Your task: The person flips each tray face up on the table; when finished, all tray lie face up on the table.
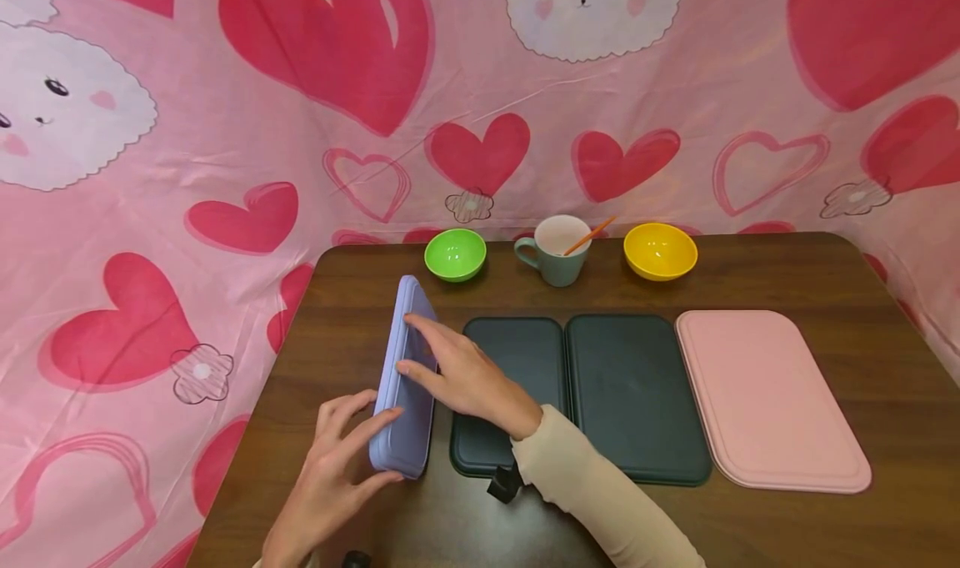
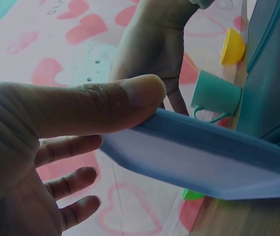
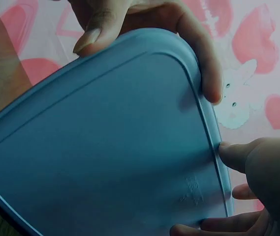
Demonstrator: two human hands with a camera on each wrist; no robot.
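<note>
A lavender rectangular panel [image 1: 408, 384] with rounded corners stands tilted up on its long edge at the left of the table. Its broad face [image 3: 105, 132] fills the right wrist view, with an inset line near the rim. My left hand [image 1: 333, 459] grips the near end; in the left wrist view my left thumb [image 2: 140, 96] presses its edge. My right hand [image 1: 468, 376] reaches across to the panel, its thumb and extended fingers touching the rim and face. To its right lie two dark green panels [image 1: 517, 393] [image 1: 637, 397], the nearer partly under my right arm.
A pink panel [image 1: 772, 401] lies at the right. Along the back edge stand a green bowl [image 1: 456, 255], a grey-green mug [image 1: 560, 263] with an orange stick [image 1: 592, 234] in it, and a yellow bowl [image 1: 660, 253]. A pink heart-patterned cloth [image 1: 480, 92] hangs behind the brown table [image 1: 337, 301].
</note>
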